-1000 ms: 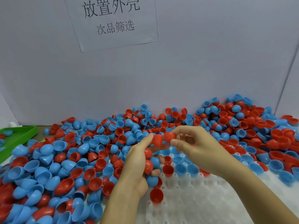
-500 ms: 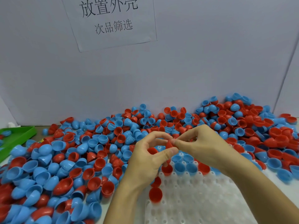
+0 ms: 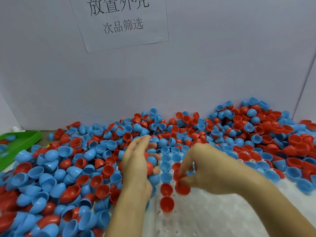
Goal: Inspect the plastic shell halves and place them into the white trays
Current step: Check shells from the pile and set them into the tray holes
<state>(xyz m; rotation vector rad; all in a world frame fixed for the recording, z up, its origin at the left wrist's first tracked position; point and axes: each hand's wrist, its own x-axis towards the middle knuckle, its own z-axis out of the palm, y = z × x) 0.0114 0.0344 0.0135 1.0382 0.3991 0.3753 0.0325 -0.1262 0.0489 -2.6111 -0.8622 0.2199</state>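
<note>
Shell (image 3: 182,188) under right hand (image 3: 210,170) fingertips

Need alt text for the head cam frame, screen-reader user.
A person's right hand sets a red shell half into a white tray beside two seated red halves, while the left hand cradles several red and blue halves. A heap of loose shell halves surrounds the tray below a paper sign.

I see right hand (image 3: 205,170) low over white tray (image 3: 213,216), fingertips pinching red shell half (image 3: 182,188) at tray socket. Two red halves (image 3: 166,196) sit in sockets just beside. Left hand (image 3: 136,168) cups several red and blue halves (image 3: 151,165). Big loose pile of shells (image 3: 222,130) around tray. Green tray (image 3: 20,142) far left. Paper sign (image 3: 119,23) on wall.
</note>
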